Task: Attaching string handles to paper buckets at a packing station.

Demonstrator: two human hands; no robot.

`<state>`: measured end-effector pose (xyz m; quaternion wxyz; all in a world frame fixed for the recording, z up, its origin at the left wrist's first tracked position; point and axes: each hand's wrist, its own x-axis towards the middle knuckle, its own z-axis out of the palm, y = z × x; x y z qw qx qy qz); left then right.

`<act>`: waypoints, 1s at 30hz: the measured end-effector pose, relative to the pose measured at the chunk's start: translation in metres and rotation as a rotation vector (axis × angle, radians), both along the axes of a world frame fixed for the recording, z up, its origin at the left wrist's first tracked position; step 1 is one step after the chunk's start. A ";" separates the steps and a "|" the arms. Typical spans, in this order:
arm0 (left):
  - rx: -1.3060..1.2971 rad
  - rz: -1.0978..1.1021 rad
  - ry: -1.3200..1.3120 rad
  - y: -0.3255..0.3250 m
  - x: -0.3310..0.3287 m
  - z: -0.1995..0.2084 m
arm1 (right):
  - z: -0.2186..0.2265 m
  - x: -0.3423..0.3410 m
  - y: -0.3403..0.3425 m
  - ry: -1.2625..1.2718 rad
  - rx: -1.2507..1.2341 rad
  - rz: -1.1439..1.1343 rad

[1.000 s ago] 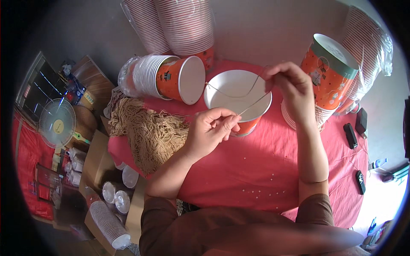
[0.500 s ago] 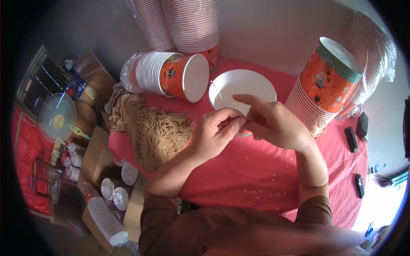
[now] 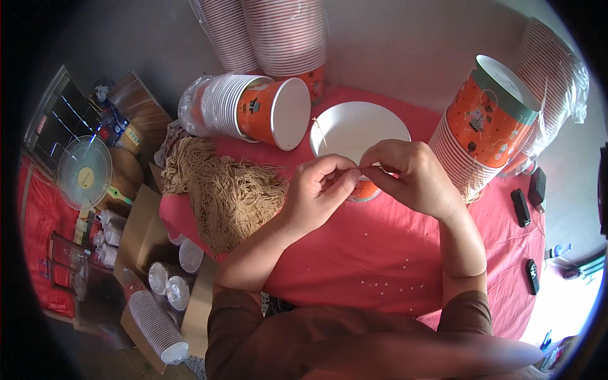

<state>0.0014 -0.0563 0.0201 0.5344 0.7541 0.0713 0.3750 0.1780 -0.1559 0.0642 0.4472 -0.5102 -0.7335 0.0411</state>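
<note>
Above the near part of an open paper bucket [image 3: 354, 120], white inside and orange outside, my two hands meet fingertip to fingertip. My left hand [image 3: 320, 193] is closed in a pinch of thumb and forefinger. My right hand [image 3: 415, 180] pinches at the same spot. Whatever lies between the fingertips is too small and too hidden to make out. A thin tan cord [image 3: 318, 129] crosses the bucket's left rim and runs down inside. Left of my left hand lies a heap of tan cords [image 3: 237, 196] on the red cloth [image 3: 354, 259].
Behind the heap, a sleeve of orange buckets [image 3: 256, 107] lies on its side. Upside-down stacked buckets [image 3: 481, 123] stand at the right. Tall wrapped stacks [image 3: 278, 38] rise at the back. A cardboard box [image 3: 142, 225] holds wrapped cups. Black remote [image 3: 532, 277] lies right; small white dots dot the cloth.
My right hand's forefinger, stretched out before, has curled down to its thumb, so that both hands now pinch together. My left hand has barely moved.
</note>
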 end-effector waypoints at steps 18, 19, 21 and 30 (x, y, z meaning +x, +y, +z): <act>0.773 0.359 0.166 0.011 0.011 -0.009 | 0.002 0.025 0.007 0.001 -0.009 -0.180; 0.767 0.378 0.178 0.019 0.011 -0.011 | 0.002 0.027 0.007 -0.012 -0.029 -0.184; 0.743 0.393 0.187 0.037 0.009 -0.013 | 0.000 0.029 0.009 -0.024 -0.049 -0.188; 0.843 0.509 0.075 0.047 0.016 -0.020 | -0.012 0.041 0.020 -0.125 -0.056 -0.192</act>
